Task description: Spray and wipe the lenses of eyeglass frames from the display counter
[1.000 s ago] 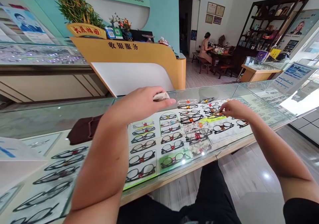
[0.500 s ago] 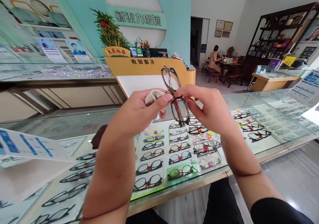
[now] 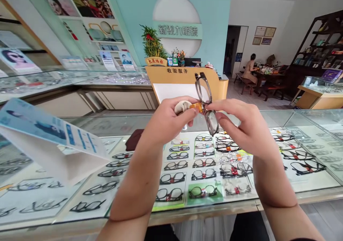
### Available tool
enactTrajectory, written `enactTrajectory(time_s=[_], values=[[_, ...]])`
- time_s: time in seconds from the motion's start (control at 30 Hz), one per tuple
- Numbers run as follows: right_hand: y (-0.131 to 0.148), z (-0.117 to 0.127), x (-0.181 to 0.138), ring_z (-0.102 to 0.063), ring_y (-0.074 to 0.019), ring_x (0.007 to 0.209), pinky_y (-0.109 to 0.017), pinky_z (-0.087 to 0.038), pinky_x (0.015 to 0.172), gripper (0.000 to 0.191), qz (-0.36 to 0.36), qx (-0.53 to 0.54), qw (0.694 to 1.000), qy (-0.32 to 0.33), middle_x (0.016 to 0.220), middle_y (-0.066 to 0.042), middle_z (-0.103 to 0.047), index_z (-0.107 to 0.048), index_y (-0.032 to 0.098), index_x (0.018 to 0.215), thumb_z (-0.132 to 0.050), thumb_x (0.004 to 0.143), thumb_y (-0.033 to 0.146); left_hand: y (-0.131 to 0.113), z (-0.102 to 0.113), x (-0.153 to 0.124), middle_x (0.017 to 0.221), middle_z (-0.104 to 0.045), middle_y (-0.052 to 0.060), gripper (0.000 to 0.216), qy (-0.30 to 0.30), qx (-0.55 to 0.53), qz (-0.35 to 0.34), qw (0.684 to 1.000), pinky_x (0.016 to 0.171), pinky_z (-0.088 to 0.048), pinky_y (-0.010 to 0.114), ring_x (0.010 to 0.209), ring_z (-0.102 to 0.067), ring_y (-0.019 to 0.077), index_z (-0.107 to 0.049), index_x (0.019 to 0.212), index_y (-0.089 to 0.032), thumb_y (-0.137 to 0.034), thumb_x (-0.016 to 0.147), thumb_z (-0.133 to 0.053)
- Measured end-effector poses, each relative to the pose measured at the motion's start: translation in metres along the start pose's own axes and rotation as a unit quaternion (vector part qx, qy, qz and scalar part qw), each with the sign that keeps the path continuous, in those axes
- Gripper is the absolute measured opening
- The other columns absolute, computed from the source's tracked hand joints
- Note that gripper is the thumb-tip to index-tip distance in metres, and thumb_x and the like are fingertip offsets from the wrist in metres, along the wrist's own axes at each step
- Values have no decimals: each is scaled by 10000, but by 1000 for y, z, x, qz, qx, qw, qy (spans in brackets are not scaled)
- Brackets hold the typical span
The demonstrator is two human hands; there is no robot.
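**One pair of glasses (image 3: 206,100) at the frame's centre**

Your left hand (image 3: 170,121) is curled around a pale cloth (image 3: 182,106) and an orange tag (image 3: 197,107); your right hand (image 3: 243,125) pinches the glasses near the middle, above the tabletop (image 3: 214,212).

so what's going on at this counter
A person holds dark grey, thin-rimmed eyeglasses above a glass-topped display counter, one lens above the other. The right hand grips them near the bridge. The left hand holds a crumpled off-white cloth, its fingertips at a small orange tag beside the bridge. Other eyeglasses lie in rows below.
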State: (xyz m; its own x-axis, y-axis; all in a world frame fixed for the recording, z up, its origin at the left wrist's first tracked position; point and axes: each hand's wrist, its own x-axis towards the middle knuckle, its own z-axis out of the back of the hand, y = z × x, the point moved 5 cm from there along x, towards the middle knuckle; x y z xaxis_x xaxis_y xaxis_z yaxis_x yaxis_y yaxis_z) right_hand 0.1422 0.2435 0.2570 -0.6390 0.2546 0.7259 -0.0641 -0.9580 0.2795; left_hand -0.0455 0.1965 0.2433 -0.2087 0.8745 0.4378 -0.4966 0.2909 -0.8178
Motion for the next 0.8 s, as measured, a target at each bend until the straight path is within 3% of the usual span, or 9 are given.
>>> enactTrajectory(time_s=[0.2, 0.3, 0.4, 0.6, 0.8], values=[[-1, 1, 1, -770, -209, 1051, -364, -583, 937, 240, -18, 96, 995, -16, 1159, -41, -838, -796, 256, 1151, -604, 1019, 199, -6, -1, -2, 538, -498, -56, 332, -34, 0, -17, 999, 467, -336, 247, 503, -457, 112, -714, 863, -207, -499, 756, -829], [-6, 0, 3, -735, -189, 921, -342, -571, 868, 112, -72, 160, 983, -58, 985, -30, -816, -779, 238, 977, -678, 997, 281, -8, -2, -4, 565, -530, -49, 256, -59, 23, -28, 998, 478, -329, 253, 510, -441, 110, -714, 846, -215, -457, 796, -779], [-19, -7, 7, -683, -171, 842, -331, -551, 824, 168, -130, 218, 964, -83, 874, -15, -757, -705, 225, 860, -767, 938, 362, -10, -2, -7, 640, -607, -31, 201, -97, 58, -45, 993, 502, -349, 262, 545, -458, 115, -718, 857, -216, -415, 829, -735], [-46, -26, 15, -619, -149, 796, -315, -515, 765, 272, -182, 341, 922, -30, 864, -8, -720, -715, 216, 864, -839, 855, 458, -13, -3, -10, 763, -694, -4, 172, -137, 137, -74, 978, 570, -403, 276, 649, -539, 142, -728, 903, -220, -387, 879, -692], [-57, -19, 17, -609, -141, 748, -314, -509, 746, 267, -200, 385, 901, -21, 791, 13, -685, -711, 219, 796, -894, 779, 412, -10, 7, -7, 960, -744, 41, 136, -219, 223, -134, 940, 772, -509, 340, 902, -659, 220, -731, 984, -247, -314, 971, -613]])
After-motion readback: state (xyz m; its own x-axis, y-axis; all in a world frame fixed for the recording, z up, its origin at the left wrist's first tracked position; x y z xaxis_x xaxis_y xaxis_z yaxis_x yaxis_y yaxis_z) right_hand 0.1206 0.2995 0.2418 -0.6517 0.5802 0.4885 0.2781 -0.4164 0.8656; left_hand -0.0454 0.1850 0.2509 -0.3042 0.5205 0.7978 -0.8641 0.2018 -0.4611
